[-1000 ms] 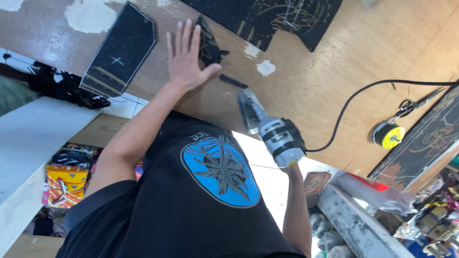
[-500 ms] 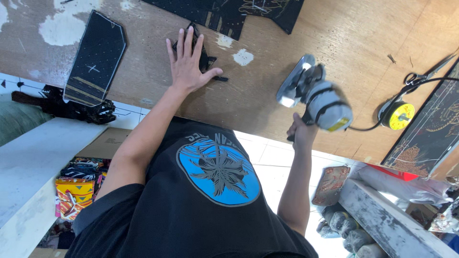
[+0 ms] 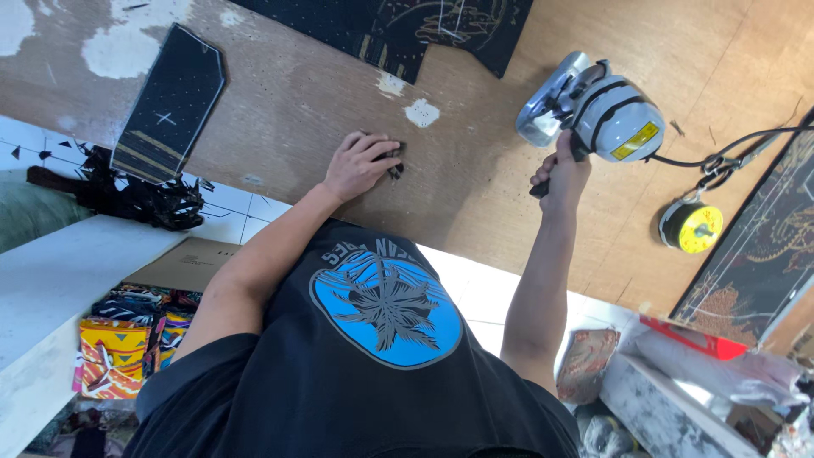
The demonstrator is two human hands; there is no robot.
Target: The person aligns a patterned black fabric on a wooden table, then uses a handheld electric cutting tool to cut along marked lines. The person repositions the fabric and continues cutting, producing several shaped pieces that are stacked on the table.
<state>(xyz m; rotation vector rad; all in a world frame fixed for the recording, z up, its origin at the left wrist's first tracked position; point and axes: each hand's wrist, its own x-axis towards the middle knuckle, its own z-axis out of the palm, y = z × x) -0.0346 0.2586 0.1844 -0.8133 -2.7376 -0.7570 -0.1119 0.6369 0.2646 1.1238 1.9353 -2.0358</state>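
Note:
My left hand (image 3: 358,166) rests on the wooden board (image 3: 475,170), fingers curled onto a small black fabric scrap (image 3: 395,161). My right hand (image 3: 561,175) grips the handle of a grey electric fabric cutter (image 3: 598,110), which is tilted and held off the board to the right. The cutter's black cord (image 3: 738,144) runs off toward the right edge. A large black patterned cloth (image 3: 407,30) lies at the far side of the board, beyond both hands.
A black coffin-shaped fabric piece (image 3: 170,102) lies at the left. Black offcuts (image 3: 127,197) pile at the board's near left edge. A yellow reel (image 3: 691,227) sits at the right. Colourful folded fabrics (image 3: 119,339) and a red box (image 3: 691,341) lie below.
My left hand went from flat and spread on dark cloth to curled on a small scrap. My right hand carried the cutter up and to the right.

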